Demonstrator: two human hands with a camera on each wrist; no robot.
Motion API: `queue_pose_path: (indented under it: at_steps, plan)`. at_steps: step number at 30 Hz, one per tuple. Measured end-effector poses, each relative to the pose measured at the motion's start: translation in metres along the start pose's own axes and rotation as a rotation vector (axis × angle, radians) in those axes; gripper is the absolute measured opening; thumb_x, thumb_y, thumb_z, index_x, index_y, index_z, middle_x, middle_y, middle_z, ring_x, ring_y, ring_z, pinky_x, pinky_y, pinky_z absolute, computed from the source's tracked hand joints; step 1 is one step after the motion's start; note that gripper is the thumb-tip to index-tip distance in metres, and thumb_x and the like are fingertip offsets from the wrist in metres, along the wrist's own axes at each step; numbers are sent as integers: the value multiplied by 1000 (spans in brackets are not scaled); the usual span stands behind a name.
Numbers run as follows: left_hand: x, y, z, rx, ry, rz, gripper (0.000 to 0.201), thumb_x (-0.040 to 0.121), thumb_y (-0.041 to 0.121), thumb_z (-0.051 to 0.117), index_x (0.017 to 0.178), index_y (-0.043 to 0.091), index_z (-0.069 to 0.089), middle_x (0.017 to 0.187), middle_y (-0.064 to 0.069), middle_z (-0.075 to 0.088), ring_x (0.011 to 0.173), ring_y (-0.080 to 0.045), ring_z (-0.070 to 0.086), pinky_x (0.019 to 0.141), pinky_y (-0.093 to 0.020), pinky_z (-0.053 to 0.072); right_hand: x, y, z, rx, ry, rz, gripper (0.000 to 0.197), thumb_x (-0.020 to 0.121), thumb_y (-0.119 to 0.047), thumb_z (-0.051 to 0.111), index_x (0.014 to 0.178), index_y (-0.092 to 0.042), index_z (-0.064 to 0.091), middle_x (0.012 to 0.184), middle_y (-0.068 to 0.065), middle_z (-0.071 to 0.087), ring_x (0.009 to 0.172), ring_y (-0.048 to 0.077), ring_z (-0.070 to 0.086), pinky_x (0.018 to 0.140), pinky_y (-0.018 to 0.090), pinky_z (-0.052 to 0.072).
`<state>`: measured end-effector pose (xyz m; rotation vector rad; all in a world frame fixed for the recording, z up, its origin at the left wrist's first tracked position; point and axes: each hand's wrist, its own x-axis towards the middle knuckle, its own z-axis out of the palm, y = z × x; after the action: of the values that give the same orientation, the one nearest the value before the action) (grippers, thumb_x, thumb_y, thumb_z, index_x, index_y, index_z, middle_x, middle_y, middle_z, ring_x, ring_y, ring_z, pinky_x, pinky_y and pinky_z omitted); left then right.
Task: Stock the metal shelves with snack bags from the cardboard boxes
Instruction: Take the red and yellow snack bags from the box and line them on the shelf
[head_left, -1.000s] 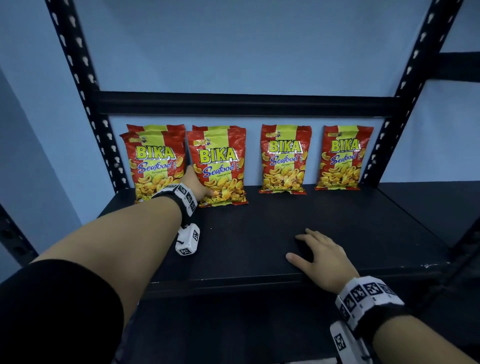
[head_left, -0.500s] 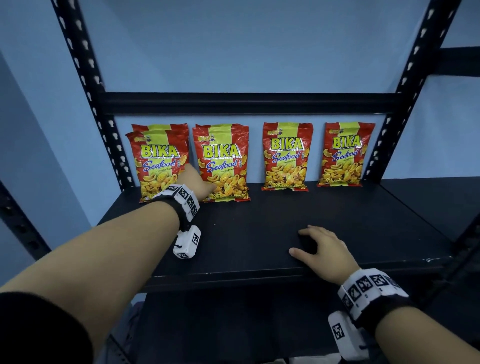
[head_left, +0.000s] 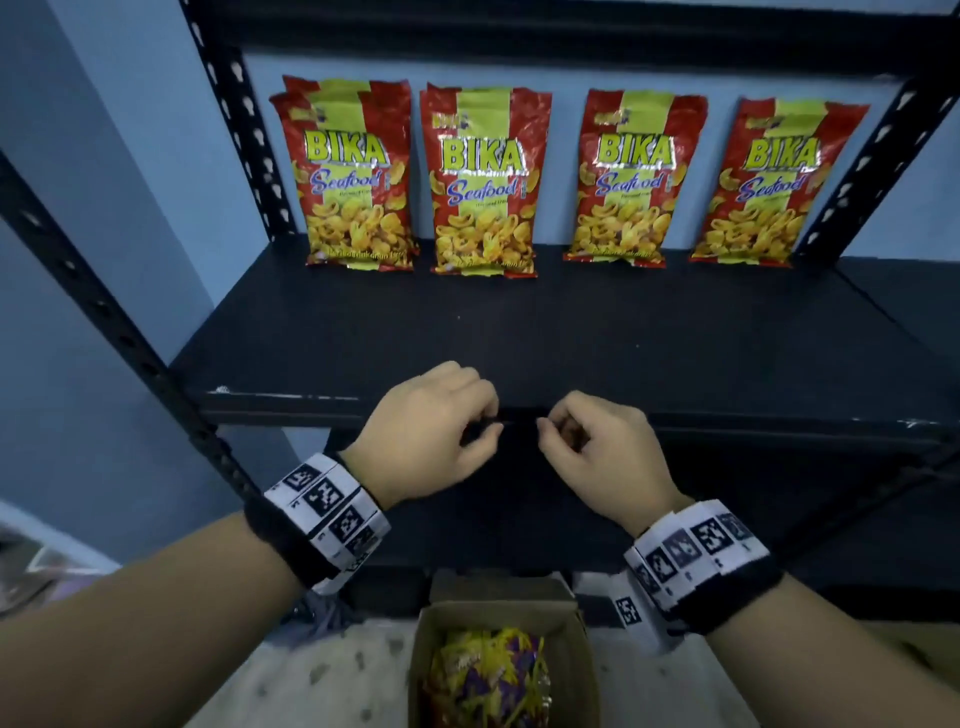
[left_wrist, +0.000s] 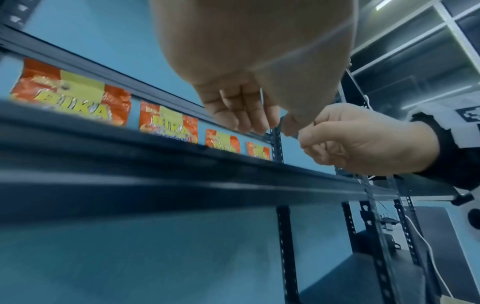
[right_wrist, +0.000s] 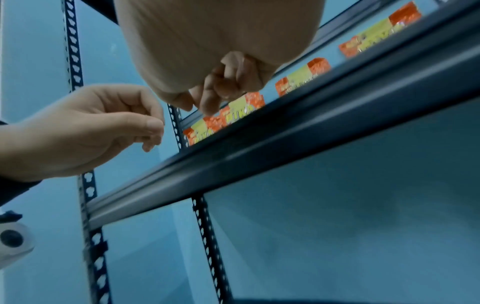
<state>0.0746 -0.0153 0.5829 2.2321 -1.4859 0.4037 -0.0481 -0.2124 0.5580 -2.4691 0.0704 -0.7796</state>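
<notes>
Several red and yellow BIKA Seafood snack bags stand upright in a row against the back of the black metal shelf. Both hands hover side by side at the shelf's front edge, well short of the bags. My left hand has loosely curled fingers and holds nothing; the left wrist view shows the same left hand. My right hand is also loosely curled and empty, as the right wrist view confirms for the right hand. Below them an open cardboard box holds colourful snack bags.
Perforated black uprights frame the shelf on both sides, with a crossbeam above the bags. A lower shelf level sits under the hands. The box stands on a pale speckled floor. The shelf's front half is bare.
My left hand has let go of the second bag and pulled back to the shelf's front edge. My right hand lifted off the shelf and drew in beside it. The view tilted down, revealing the box.
</notes>
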Motion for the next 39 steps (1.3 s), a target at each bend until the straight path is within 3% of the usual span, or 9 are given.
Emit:
queue_pose_path:
  at_steps: [4,13,16,21,24,27,32,36,39]
  plan:
    - [-60,0,45,-91,-44,-12,12,90,28,68,89,17,62,83,5,55,82,-16,51,68,-27,44,-49,17,42,37,-61,102,21,93,-25,70,74,-22,60,60,-11,54,55,9,55,51,35,48]
    - [-192,-22,180,-337,-646,-511,10,89,29,60,98,27,58,91,13,51,78,-9,52,79,-41,53,-179,79,130,15,-673,616,11,92,-30,67,85,-28,60,73,-10,68,69,13,65,68,39,57]
    - [-231,-14,228,-327,-808,-625,9,88,31,60,94,34,53,95,8,61,86,-18,61,82,-40,53,-240,104,162,-32,-907,766,10,91,-35,68,89,-29,61,88,-5,72,82,17,66,78,39,58]
    - [-275,-3,315,-319,-1029,-733,15,93,32,67,104,25,58,111,-3,70,105,-23,65,85,-27,46,-321,146,211,-62,-1142,918,23,92,-35,70,103,-15,68,106,6,71,95,21,66,85,34,55]
    - [-297,-11,377,-318,-1033,-775,27,87,36,76,104,25,58,114,-4,70,108,-24,64,89,-29,47,-354,185,242,-98,-1207,972,34,92,-41,72,115,-17,65,114,3,66,99,18,64,88,33,55]
    - [-325,-23,441,-282,-1110,-802,45,90,26,74,132,15,59,133,-7,61,122,-25,58,102,-27,43,-390,228,281,-124,-1256,1022,48,92,-42,73,130,-16,58,125,5,62,107,21,64,93,35,56]
    - [-374,-28,531,-240,-1151,-978,56,95,30,68,146,14,49,142,-14,57,127,-32,57,104,-37,47,-439,277,336,-140,-1262,1091,68,95,-39,71,150,-13,42,142,10,53,124,27,57,91,31,48]
    - [-405,-27,573,-224,-1103,-1087,79,90,38,74,154,27,30,135,-14,60,118,-34,61,96,-43,54,-468,295,370,-193,-1184,1184,54,94,-35,69,139,-12,50,123,9,63,105,27,63,93,37,54]
    - [-423,-31,598,-213,-1161,-1140,87,90,42,74,157,30,21,131,-15,62,115,-35,63,95,-45,55,-478,300,388,-191,-1274,1185,34,99,-32,64,124,-10,56,110,7,62,94,23,59,86,32,49]
